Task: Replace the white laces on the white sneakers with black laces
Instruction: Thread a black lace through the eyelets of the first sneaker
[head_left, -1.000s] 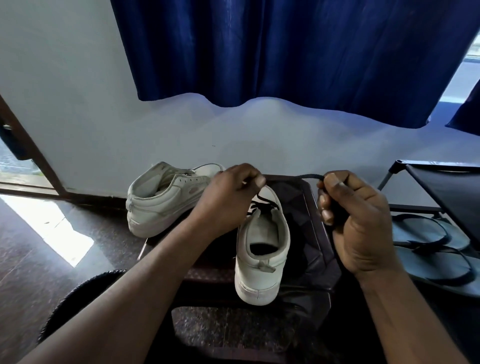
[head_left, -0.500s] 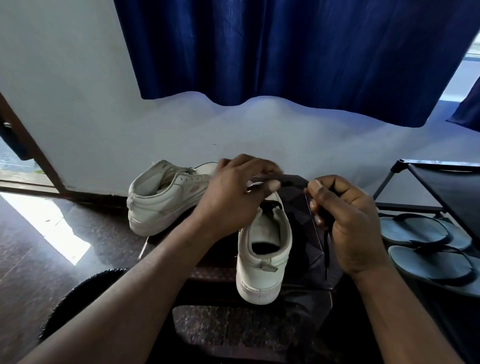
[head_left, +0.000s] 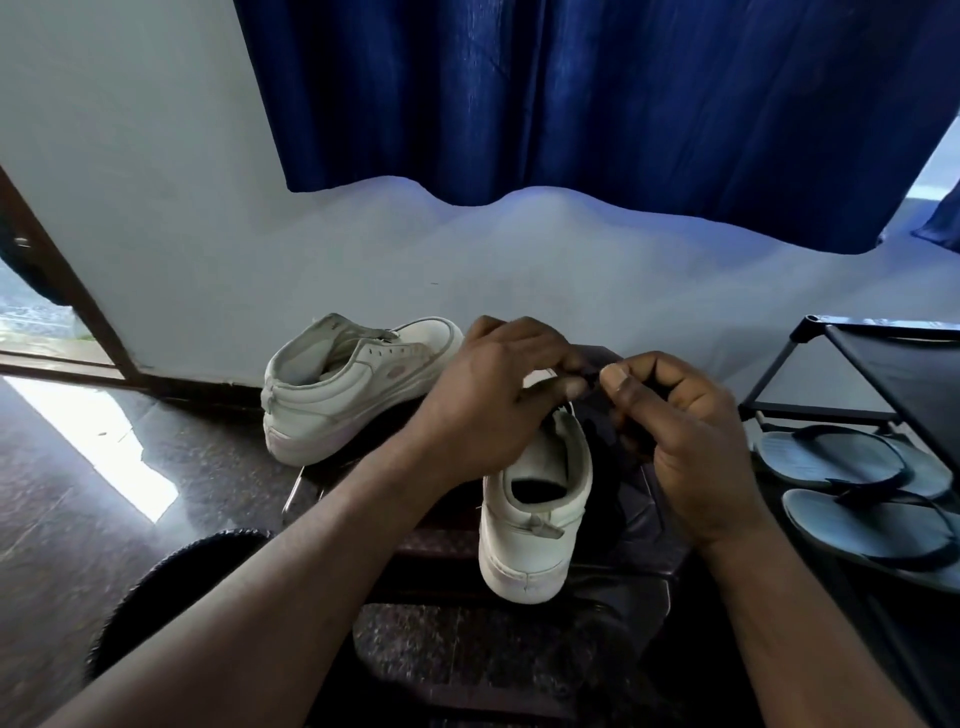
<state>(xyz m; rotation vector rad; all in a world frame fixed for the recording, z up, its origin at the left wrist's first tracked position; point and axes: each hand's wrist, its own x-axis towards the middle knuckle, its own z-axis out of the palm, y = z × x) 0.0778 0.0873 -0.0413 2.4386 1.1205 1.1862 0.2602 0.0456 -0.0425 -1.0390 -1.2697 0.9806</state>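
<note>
While the near sneaker (head_left: 535, 514) stands heel-toward-camera on the dark surface (head_left: 660, 530), both hands work directly above its eyelet rows. The left hand (head_left: 488, 400) has its fingers curled, with thumb and forefinger pinching the black lace (head_left: 589, 379). The right hand (head_left: 685, 441), just right of the sneaker's tongue, is also curled, and its thumb tip nips the same lace beside the left thumb. The lace shows only as a short dark stub between the two thumbs. Which eyelet it enters is hidden by the fingers. The second sneaker (head_left: 353, 384) lies left of and beyond the near sneaker, with no lace visible in it. A pair of flip-flops (head_left: 857, 493) lies to the near sneaker's right.

Likely faults: so short a grip may let the lace tip slip and miss its eyelet. A firm pull toward the camera could also drag the near sneaker off the surface, since its heel appears to sit at the front edge.

One second earlier the hands were spread apart with the lace stretched between them. They have now closed together above the tongue, and the sneakers have not moved.
</note>
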